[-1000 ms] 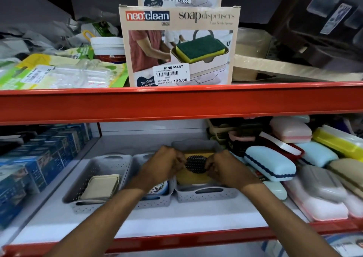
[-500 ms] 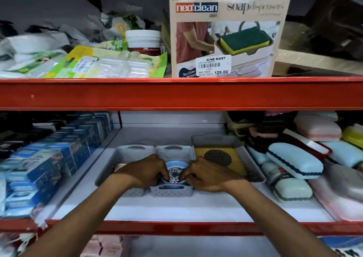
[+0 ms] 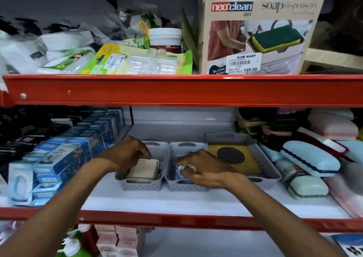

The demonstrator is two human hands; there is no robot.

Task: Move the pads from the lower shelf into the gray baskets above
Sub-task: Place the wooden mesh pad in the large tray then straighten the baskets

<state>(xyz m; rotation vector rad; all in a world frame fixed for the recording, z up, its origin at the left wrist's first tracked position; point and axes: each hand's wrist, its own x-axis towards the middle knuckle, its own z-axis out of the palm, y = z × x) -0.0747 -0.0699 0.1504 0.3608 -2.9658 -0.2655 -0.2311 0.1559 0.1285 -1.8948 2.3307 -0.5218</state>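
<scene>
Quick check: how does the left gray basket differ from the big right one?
The left gray basket is narrow; the right gray basket is wider and sits farther back. The left one holds cream pads; the right one holds a yellow pad with a dark mesh circle. Both are gray, perforated plastic with handle slots.

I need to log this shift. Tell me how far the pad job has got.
Done: all three gray baskets hold pads, cream ones in the left basket, a yellow pad in the right basket. In hand: the right hand rests on the blue pads in the middle basket; the left hand hovers over the cream ones. Left: cannot tell, the lower shelf is barely visible.
</scene>
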